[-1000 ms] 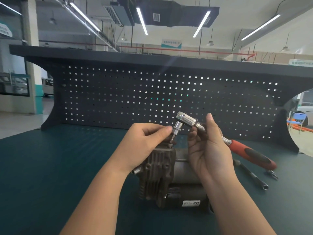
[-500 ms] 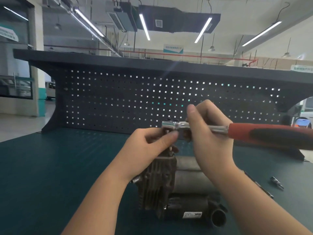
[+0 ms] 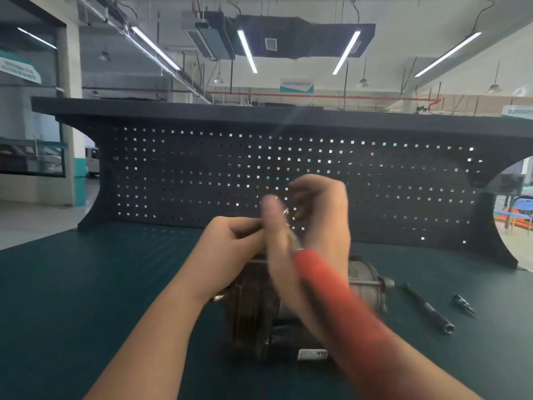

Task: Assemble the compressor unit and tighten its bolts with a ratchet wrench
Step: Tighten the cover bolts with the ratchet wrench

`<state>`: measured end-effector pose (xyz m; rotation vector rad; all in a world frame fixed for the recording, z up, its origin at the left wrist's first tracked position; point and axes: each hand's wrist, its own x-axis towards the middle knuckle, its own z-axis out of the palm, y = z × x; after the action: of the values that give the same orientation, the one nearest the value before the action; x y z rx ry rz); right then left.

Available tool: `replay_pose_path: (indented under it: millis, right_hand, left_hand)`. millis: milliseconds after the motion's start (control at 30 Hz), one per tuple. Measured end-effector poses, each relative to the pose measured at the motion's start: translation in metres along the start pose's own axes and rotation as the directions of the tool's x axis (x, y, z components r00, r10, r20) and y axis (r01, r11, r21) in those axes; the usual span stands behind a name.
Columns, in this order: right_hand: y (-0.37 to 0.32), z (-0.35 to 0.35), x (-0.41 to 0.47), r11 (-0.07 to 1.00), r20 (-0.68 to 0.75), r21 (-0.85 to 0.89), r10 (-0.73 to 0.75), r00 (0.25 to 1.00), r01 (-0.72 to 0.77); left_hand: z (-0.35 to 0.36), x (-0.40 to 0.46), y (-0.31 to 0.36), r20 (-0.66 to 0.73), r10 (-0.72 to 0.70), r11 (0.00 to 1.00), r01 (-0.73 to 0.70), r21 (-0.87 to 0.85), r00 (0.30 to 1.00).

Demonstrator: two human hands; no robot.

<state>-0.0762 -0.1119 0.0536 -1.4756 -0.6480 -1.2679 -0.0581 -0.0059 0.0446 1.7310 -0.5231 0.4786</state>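
Your bench: a dark teal mat [image 3: 86, 284] with a black pegboard back panel [image 3: 202, 174] standing along its far edge.

In front of you the compressor unit [image 3: 259, 313] sits on the mat, its white label facing you at the lower front. To your right, well apart from it, a slim black extension bar [image 3: 428, 308] lies at an angle on the mat, and just beyond that a small metal bit [image 3: 463, 304] lies beside it.

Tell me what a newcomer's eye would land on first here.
First, the two hands meeting mid-frame over the grey metal compressor unit: the right hand swings a blurred red-handled ratchet wrench, and the left hand steadies its head. Behind them stands the dark perforated pegboard, and a slim black extension bar lies to the right on the green bench mat.
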Motion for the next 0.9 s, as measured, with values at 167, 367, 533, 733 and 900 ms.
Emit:
replay_pose_path:
  millis: [167,367,533,733,900]
  right_hand:
    - [0.036,-0.022,0.016,0.815,-0.049,0.413,0.465,0.884,-0.406]
    - [0.011,-0.002,0.022,0.995,0.03,-0.093,-0.036,0.999,0.038]
    - [-0.007,0.024,0.0,0.864,0.184,-0.39,-0.266,0.946,0.318]
    - [0.025,-0.011,0.015,0.989,-0.053,0.114,0.1,0.994,-0.093]
    - [0.039,-0.017,0.023,0.639,0.081,0.553,0.598,0.798,-0.535]
  left_hand:
    - [-0.002,0.004,-0.008,0.045,0.073,0.997,-0.072,-0.017,0.996]
    - [0.001,0.004,-0.009,0.021,0.055,0.997,-0.053,-0.06,0.998]
    - [0.001,-0.002,-0.011,0.003,0.013,0.999,-0.013,0.042,1.0]
    - [0.001,0.001,0.002,0.083,0.045,0.999,-0.043,-0.032,0.996]
    - [0.003,0.001,-0.003,0.023,0.107,0.994,-0.106,-0.027,0.994]
